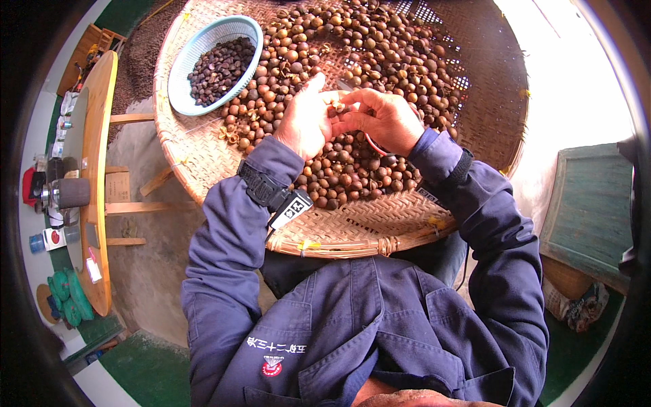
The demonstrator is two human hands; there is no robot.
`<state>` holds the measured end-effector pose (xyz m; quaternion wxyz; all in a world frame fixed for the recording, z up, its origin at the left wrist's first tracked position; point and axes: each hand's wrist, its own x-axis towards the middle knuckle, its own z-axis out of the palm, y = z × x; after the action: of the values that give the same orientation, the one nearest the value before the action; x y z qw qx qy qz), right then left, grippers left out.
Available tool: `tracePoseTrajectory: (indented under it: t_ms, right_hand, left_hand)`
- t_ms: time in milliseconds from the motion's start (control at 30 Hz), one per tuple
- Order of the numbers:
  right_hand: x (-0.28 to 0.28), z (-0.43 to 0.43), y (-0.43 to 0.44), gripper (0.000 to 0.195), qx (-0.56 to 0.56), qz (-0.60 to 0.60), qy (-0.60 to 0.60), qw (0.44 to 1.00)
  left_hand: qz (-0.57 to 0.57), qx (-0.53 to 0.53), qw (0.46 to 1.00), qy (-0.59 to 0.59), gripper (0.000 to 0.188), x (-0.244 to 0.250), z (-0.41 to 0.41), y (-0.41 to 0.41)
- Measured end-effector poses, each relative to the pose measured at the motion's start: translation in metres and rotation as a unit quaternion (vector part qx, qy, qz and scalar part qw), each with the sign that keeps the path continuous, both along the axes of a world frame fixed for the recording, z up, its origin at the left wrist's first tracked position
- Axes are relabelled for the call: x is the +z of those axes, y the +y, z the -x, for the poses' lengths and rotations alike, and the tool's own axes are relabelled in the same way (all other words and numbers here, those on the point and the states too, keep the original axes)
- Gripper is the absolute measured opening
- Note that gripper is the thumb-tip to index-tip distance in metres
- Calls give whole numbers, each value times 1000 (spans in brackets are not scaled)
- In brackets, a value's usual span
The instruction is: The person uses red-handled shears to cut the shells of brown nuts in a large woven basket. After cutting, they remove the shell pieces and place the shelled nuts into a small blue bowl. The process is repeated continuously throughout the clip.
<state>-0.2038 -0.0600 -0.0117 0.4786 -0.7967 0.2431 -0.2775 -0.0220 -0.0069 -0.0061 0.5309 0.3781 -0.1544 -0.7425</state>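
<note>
Many round brown dried fruits or nuts point(346, 178) lie in a large round woven bamboo tray point(213, 203) in front of my body. Above them my left hand point(307, 119) and my right hand point(384, 117) meet, fingertips close together. Between them is a small pale, partly opened fruit or shell piece point(337, 106), with my left fingers around it and my right fingers touching it. A red-and-white handle or loop shows under my right hand, and a thin blade-like piece shows just beyond the fingers; how they connect is hidden. Empty-looking shell pieces point(229, 134) lie among the fruits.
A light blue plastic basket point(175, 76) holding dark seeds rests on the tray's upper left. At left stands a wooden table point(99, 193) with containers and other items, with green netting point(68, 300) beside its lower end. A greenish framed panel point(585, 213) stands at right.
</note>
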Motion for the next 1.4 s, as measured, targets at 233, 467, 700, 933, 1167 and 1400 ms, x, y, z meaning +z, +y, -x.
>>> tracePoseTrajectory:
  t_ms: [233,467,700,933,1167,1400]
  right_hand:
    - [3,-3,3,33,-5,70,82,994]
    - [-10,-9,7,24,-9,150,85,985]
    - [-12,-7,6,20,3,116,79,990]
    - [-8,-7,9,20,20,193,91,977]
    - [-11,-13,8,23,-21,-295,-63,953]
    - [4,2,-10,14,-24,-516,-136,846]
  left_hand:
    - [21,-11,998,50,55,-11,1,1]
    - [79,-44,995,52,48,-24,7,9]
    - [56,-50,995,63,36,-21,11,8]
    - [54,-54,997,22,34,-18,15,12]
    - [7,-35,999,-6,45,-13,15,7]
    - [1,-18,1000,-22,52,-13,10,4]
